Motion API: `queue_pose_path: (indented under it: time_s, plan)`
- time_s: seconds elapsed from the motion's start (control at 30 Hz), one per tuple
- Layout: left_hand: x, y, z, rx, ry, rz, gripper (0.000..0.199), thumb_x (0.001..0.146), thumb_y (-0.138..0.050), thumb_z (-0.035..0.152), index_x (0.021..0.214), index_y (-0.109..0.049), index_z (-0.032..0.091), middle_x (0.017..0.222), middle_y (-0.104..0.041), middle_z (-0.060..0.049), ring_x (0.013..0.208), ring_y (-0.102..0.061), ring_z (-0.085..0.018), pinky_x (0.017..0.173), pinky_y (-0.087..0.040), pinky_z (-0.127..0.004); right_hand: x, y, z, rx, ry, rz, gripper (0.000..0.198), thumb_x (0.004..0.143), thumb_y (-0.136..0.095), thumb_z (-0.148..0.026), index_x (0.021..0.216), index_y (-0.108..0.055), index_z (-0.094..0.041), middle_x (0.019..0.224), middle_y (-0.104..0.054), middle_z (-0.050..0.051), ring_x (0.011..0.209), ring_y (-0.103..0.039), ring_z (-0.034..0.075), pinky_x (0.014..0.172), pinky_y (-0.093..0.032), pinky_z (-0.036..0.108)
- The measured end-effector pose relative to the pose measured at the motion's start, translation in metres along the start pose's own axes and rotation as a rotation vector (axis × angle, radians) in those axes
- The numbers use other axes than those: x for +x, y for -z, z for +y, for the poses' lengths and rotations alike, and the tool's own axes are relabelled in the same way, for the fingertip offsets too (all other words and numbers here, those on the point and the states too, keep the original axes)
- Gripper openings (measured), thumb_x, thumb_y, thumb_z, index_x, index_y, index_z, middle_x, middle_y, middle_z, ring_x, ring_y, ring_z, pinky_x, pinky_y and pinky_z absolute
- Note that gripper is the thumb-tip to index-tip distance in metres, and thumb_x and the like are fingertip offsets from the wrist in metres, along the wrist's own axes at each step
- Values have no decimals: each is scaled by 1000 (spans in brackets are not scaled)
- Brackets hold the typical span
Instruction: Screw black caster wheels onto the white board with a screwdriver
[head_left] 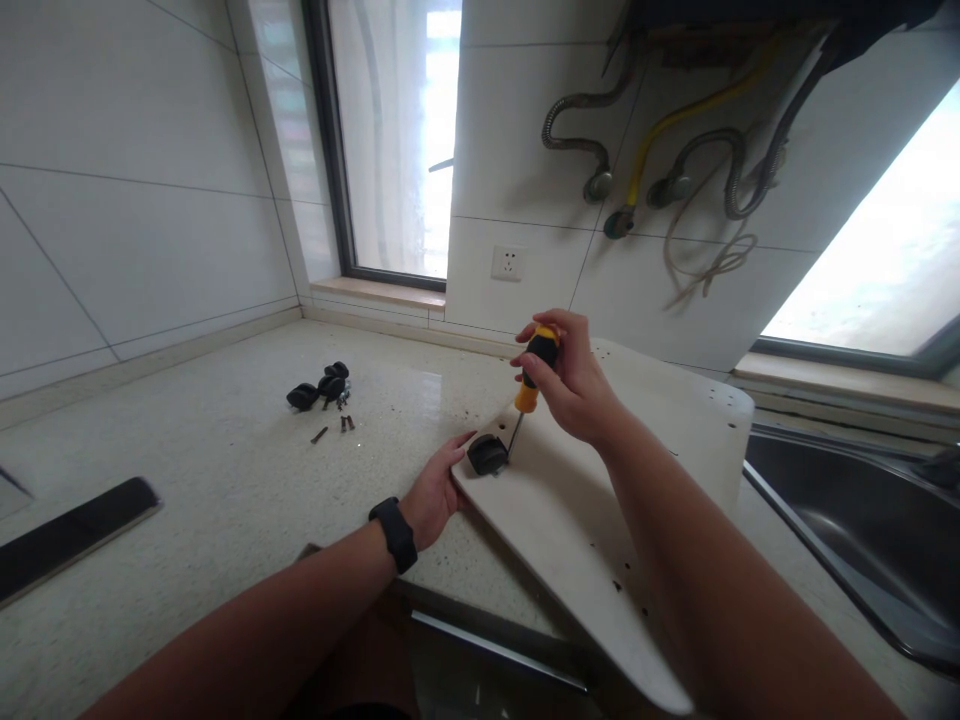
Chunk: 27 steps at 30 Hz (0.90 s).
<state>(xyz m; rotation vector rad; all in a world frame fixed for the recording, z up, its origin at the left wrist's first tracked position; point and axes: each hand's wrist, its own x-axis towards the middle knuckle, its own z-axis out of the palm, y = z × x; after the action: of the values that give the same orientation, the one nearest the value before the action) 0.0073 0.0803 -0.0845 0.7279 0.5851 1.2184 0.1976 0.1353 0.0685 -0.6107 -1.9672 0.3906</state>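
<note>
My right hand [570,375] is closed around the yellow and black handle of a screwdriver [527,398], which slants down to the left. Its tip meets the base of a black caster wheel [487,455] at the corner of a pale board [555,520]. My left hand [439,490], with a black watch on the wrist, grips that same corner of the board, thumb beside the caster and fingers going under the edge. Small dark holes show in the board. Whether a screw sits under the tip is too small to tell.
Several black casters [330,386] lie on the speckled countertop [247,480] with loose screws [319,435] nearby. A long black strip [82,535] lies at the left. The sink [847,540] is at the right; hoses [652,130] hang on the tiled wall above a socket [508,263].
</note>
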Motion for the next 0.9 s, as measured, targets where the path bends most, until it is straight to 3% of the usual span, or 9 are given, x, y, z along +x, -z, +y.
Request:
queue_pose_path:
  time_s: [0.13, 0.23, 0.33, 0.43, 0.5, 0.57, 0.77, 0.83, 0.9]
  plan:
    - [0, 0, 0, -24, -7, -7, 49, 93, -61, 36, 140, -61, 22, 135, -70, -11, 115, -67, -31, 81, -59, -42, 3, 8, -2, 395, -77, -184, 49, 101, -55, -31, 148, -43, -39, 145, -53, 7, 117, -67, 23, 91, -64, 48]
    - [0, -1, 1, -21, 0, 3, 48, 92, -63, 35, 139, -62, 22, 134, -71, -11, 114, -68, -30, 82, -59, -43, 3, 8, -10, 447, -88, -231, 51, 99, -61, -29, 146, -48, -40, 153, -51, 6, 125, -65, 24, 99, -61, 49]
    - [-1, -2, 2, -22, 9, 20, 47, 91, -65, 33, 136, -63, 22, 129, -73, -11, 108, -70, -30, 81, -58, -43, 2, 4, -17, 284, -82, -168, 50, 90, -76, -33, 136, -57, -36, 132, -65, 5, 111, -70, 23, 93, -63, 46]
    - [-1, -2, 2, -35, 13, 35, 46, 90, -64, 31, 135, -63, 22, 129, -73, -11, 108, -70, -30, 80, -59, -43, 1, -2, -18, -2, 5, 26, 47, 77, -87, -38, 118, -65, -29, 108, -67, 3, 93, -68, 21, 74, -63, 37]
    - [-1, -1, 1, -22, 14, 39, 46, 91, -63, 31, 136, -63, 22, 131, -72, -12, 108, -70, -30, 79, -59, -42, 0, -5, -17, -151, 71, 117, 42, 78, -86, -40, 112, -64, -28, 104, -65, 3, 87, -64, 19, 67, -59, 35]
    - [-1, -1, 1, -3, 10, 39, 46, 91, -62, 32, 137, -62, 22, 132, -71, -12, 108, -70, -30, 79, -59, -41, -1, -4, -15, -196, 89, 115, 38, 85, -79, -41, 116, -63, -29, 106, -64, 4, 89, -63, 20, 70, -59, 36]
    - [-1, -2, 1, -4, 6, 34, 46, 91, -63, 32, 136, -63, 21, 129, -73, -12, 105, -71, -28, 78, -59, -40, -1, 8, -9, 415, -87, -223, 41, 100, -58, -37, 140, -50, -37, 142, -58, 7, 120, -65, 24, 93, -62, 47]
    - [-1, -2, 2, -15, 5, 27, 44, 91, -63, 31, 135, -64, 22, 129, -73, -11, 106, -70, -29, 78, -59, -41, -1, 8, -11, 476, -106, -276, 44, 98, -64, -35, 140, -50, -37, 141, -60, 7, 117, -68, 23, 96, -62, 49]
    - [-1, -2, 2, -25, 4, 22, 44, 91, -63, 31, 134, -63, 21, 128, -73, -11, 106, -70, -29, 77, -59, -41, -1, 5, -13, 424, -97, -238, 46, 93, -71, -37, 136, -53, -35, 128, -65, 6, 107, -71, 21, 94, -63, 47]
